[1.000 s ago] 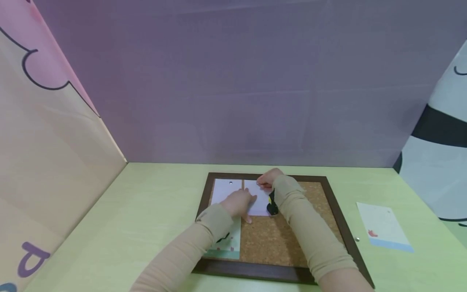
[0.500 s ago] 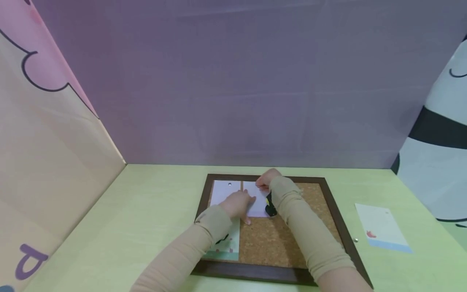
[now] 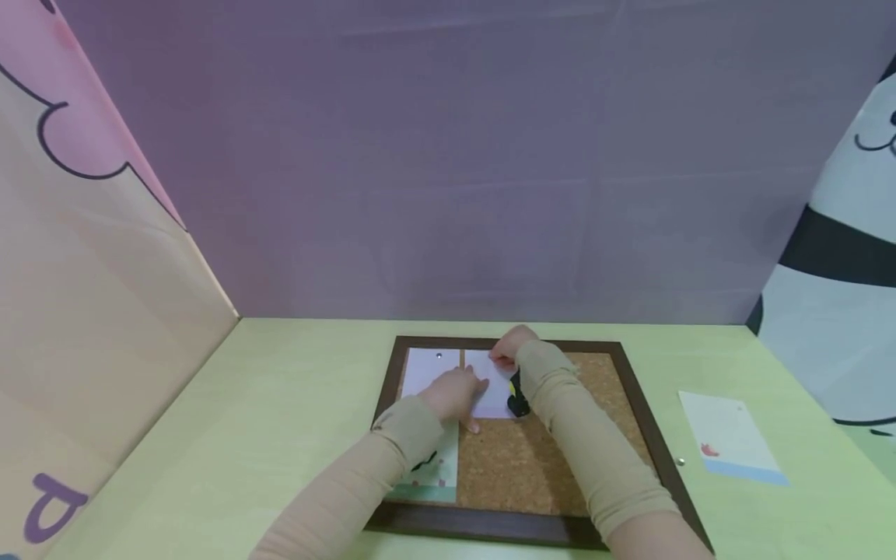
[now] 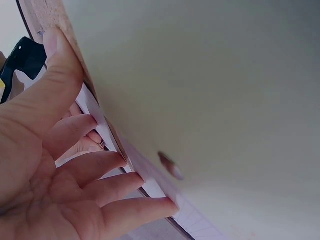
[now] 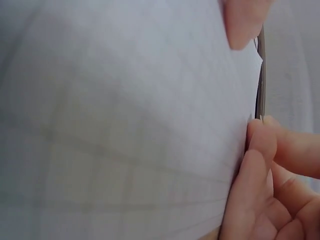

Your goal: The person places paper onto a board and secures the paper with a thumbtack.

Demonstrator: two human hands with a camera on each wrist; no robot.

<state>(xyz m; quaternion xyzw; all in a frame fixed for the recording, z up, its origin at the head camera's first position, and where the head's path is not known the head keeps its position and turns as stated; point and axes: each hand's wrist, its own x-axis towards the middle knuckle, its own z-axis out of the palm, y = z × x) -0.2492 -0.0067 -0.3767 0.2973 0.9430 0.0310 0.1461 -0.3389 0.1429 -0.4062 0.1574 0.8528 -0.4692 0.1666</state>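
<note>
A cork board (image 3: pixel 525 467) with a dark wooden frame lies on the table. Two sheets are side by side at its top. The left sheet (image 3: pixel 420 369) has a round metal thumbtack (image 3: pixel 439 355) near its top edge, which the left wrist view shows close up. My left hand (image 3: pixel 453 393) rests with spread fingers over the inner edges of both sheets, fingertips touching the surface. At the top of the right sheet (image 3: pixel 493 400), my right hand (image 3: pixel 512 346) pinches a small thumbtack (image 5: pixel 250 119) between thumb and finger, mostly hidden by the fingertips.
A loose sheet with a blue lower edge (image 3: pixel 735 439) lies on the table right of the board. Another silver thumbtack (image 3: pixel 680 462) sits just outside the frame's right side. A purple-grey wall (image 3: pixel 490 171) stands behind the table.
Both hands keep their places on the sheets. The head view has shifted slightly, so the board appears a little lower and more to the left.
</note>
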